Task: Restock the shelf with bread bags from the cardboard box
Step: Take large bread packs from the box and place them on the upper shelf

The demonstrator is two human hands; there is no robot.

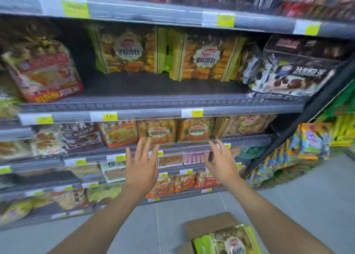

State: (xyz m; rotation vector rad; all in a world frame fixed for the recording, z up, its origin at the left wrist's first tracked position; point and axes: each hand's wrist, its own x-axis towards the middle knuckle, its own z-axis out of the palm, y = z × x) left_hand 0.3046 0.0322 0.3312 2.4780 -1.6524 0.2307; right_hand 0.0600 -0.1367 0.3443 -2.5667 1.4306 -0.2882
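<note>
Both hands are seen raised before a grey shop shelf [153,103], nothing being held in either. The left hand [142,166] is shown with its fingers spread wide and pointing up toward the racks. The right hand [221,165] is likewise held open, fingers parted and slightly bent, apart from the goods behind it.

Two green-edged bread bags [126,50] are stood upright side by side at the back of the shelf (the second bag [207,58] is set just to the right of the first, their edges touching or nearly so). Bare shelf board is left in front of them. A red-and-orange bag [44,69] is leaned at the left end of the same shelf, and dark chocolate-printed bags [288,75] are piled at the right end.

A cardboard box [209,226] is seen on the pale tiled floor [153,225] at the bottom of the view, between the two forearms and nearer the right one, its flaps open. One more green-edged bread bag [228,240] is lying in it, cut off by the lower edge.

A yellow price tag [109,116] marked 9.30 is fixed to the shelf's front rail. Rows of further packaged bread are ranged on the shelves below, much of it blurred.
</note>
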